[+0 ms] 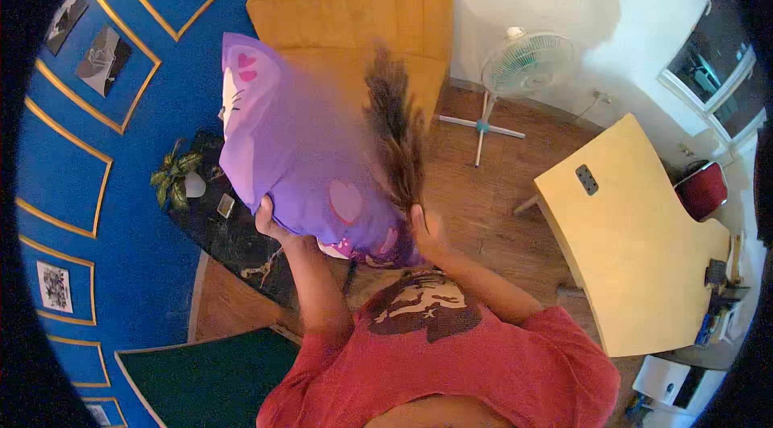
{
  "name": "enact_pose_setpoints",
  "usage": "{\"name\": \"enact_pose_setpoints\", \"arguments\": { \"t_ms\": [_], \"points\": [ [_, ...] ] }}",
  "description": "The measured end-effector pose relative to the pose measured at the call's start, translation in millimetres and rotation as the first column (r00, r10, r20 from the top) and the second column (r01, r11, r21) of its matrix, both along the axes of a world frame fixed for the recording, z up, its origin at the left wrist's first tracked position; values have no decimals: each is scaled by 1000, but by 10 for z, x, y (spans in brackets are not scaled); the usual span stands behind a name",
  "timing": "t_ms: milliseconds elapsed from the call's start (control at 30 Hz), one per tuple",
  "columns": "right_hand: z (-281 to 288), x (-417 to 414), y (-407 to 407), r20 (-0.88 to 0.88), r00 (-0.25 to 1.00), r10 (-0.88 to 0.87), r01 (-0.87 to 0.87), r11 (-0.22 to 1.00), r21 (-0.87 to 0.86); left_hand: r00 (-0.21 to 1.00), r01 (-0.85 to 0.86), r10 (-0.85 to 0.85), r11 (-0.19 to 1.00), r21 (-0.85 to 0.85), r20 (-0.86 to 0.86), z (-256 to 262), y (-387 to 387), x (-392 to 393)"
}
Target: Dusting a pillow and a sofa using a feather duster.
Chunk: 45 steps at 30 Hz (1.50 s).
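A purple pillow [302, 144] with printed hearts and a cat-like face is held up in front of my chest. My left hand [272, 221] grips its lower left edge, the thumb on top. At the pillow's lower right, my right hand [427, 235] is closed around the base of a dark brown feather duster [395, 126]. The duster's bristles point away from me, along the pillow's right side, and are slightly blurred. Whether the bristles touch the pillow, I cannot tell. Beyond both stands an orange-yellow sofa [356, 17].
To the left, a dark marble-look table [211, 241] bears a potted plant [175, 177] and a small box [226, 206]. A pedestal fan [522, 65] stands ahead right. At the right is a pale yellow table [640, 259] with a dark object [586, 180], near a red chair [703, 191].
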State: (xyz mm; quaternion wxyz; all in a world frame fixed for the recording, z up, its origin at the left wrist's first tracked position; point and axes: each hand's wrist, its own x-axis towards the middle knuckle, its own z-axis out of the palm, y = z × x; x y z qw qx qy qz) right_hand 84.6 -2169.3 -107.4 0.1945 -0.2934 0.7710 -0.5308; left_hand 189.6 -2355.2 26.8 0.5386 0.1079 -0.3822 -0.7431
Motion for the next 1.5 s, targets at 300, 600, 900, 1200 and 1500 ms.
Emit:
{"name": "enact_pose_setpoints", "arguments": {
  "t_ms": [300,600,900,1200,1500],
  "points": [
    [-82,-52,82,-36,996,87,-71,942,327,998,-52,51,998,-39,-28,15,-13,196],
    [-53,41,-119,-133,984,-119,111,992,-67,992,121,-122,991,-59,-20,-325,-22,188],
    [497,-716,-300,-414,910,-21,-75,974,-215,886,420,-434,901,-111,-162,-470,309,170],
    [-123,-176,36,-446,883,-145,19,961,-275,973,225,-226,974,41,40,-138,420,93],
    [-967,-335,488,365,913,-181,10,905,425,946,296,-303,952,-72,-115,-4,321,-63]
  ]
}}
